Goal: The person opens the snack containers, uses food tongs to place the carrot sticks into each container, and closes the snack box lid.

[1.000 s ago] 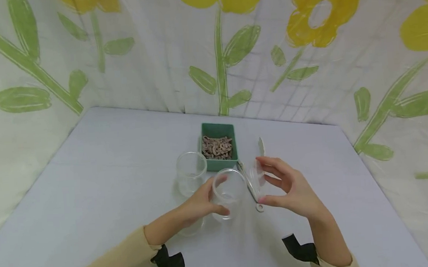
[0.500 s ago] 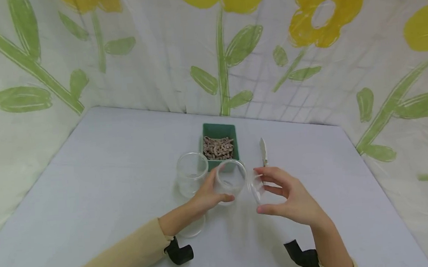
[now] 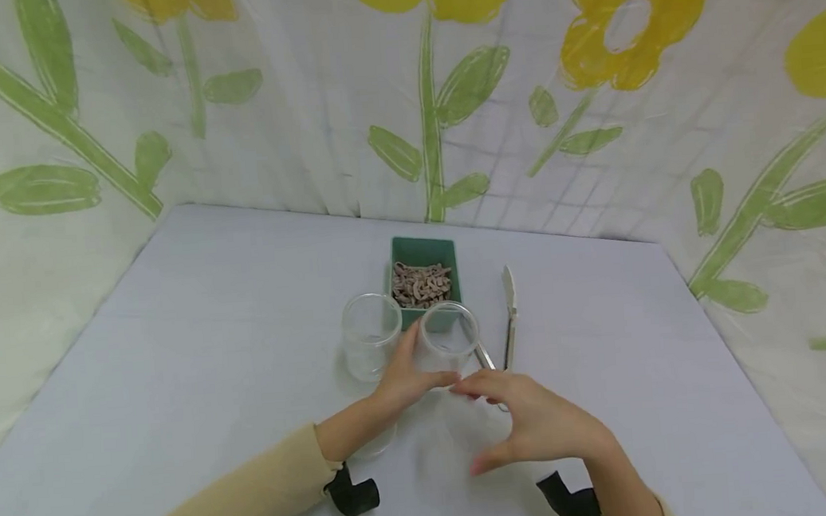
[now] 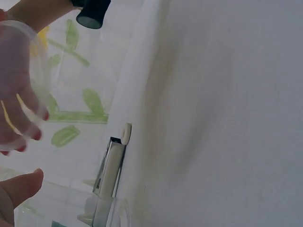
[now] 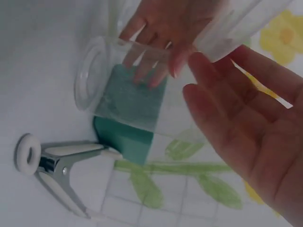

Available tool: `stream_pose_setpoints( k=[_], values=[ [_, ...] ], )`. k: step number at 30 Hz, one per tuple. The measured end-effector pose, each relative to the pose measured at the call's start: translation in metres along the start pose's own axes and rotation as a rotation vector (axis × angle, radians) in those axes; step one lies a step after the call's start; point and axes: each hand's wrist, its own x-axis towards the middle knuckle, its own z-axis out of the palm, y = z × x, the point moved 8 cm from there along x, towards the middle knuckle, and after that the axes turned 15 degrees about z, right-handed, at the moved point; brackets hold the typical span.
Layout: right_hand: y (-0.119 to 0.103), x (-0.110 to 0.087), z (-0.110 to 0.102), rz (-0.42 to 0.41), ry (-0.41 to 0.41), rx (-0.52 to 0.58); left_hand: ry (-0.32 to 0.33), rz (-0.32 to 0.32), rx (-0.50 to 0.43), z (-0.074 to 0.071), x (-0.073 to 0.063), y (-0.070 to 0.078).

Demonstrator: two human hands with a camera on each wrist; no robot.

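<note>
Currently, head view: left hand [image 3: 401,380] grips a clear jar [image 3: 442,358], mouth upward, near side of the green box [image 3: 423,247] of brown pieces [image 3: 422,285]. Whether the jar's base meets the table [image 3: 210,344], cannot tell. Second clear jar [image 3: 371,338] stands just to the left. Right hand [image 3: 539,421] is near and to the right, thumb and fingers spaced apart; its load is too transparent to read here. Tongs [image 3: 510,345] lie to the right, partly behind that hand.

Left wrist view: a clear round lid [image 4: 33,80] shows across the right hand's fingers. Left thumb and jar appear low in frame; tongs on the table beyond.

Right wrist view: right fingertips meet the lid's edge; taken with the other views, I judge a light hold by the rim. Lid-to-jar contact not certain.

Judgement: step in hand looks like handling the jar and lid as separate pieces. Next move likely calls for a steady left grip, with the lid either lined up squarely to the mouth or set well aside.
</note>
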Motion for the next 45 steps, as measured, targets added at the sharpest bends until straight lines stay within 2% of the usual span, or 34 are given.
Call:
stream_pose_setpoints(
  k=[3, 5, 8, 10, 16, 20, 23, 31, 38, 43, 45],
  values=[
    [0.002, 0.004, 0.014, 0.076, -0.064, -0.145, -0.018, -0.092, 0.015, -0.002, -0.01, -0.001],
    [0.002, 0.006, 0.019, 0.101, -0.065, -0.203, -0.041, -0.166, -0.01, -0.003, -0.019, -0.001],
    [0.004, 0.009, 0.022, 0.123, -0.053, -0.217, -0.068, -0.227, -0.059, -0.007, -0.03, 0.0],
    [0.006, 0.011, 0.026, 0.134, -0.063, -0.211, -0.082, -0.237, -0.096, -0.01, -0.036, 0.002],
    [0.014, 0.021, 0.035, 0.195, -0.096, -0.212, -0.167, -0.23, -0.186, -0.011, -0.047, 0.01],
    [0.017, 0.028, 0.036, 0.217, -0.07, -0.254, -0.262, -0.235, -0.181, -0.004, -0.053, 0.016],
    [0.018, 0.034, 0.036, 0.223, -0.051, -0.275, -0.306, -0.227, -0.167, -0.001, -0.055, 0.018],
    [0.024, 0.044, 0.037, 0.273, -0.029, -0.247, -0.315, -0.212, -0.173, 0.0, -0.057, 0.015],
    [0.024, 0.048, 0.043, 0.304, -0.028, -0.317, -0.326, -0.19, -0.141, -0.019, -0.054, 0.007],
    [0.023, 0.048, 0.046, 0.319, -0.016, -0.377, -0.35, -0.106, -0.079, -0.039, -0.047, 0.008],
    [0.023, 0.049, 0.047, 0.326, -0.017, -0.38, -0.342, -0.098, -0.042, -0.049, -0.043, 0.008]
  ],
)
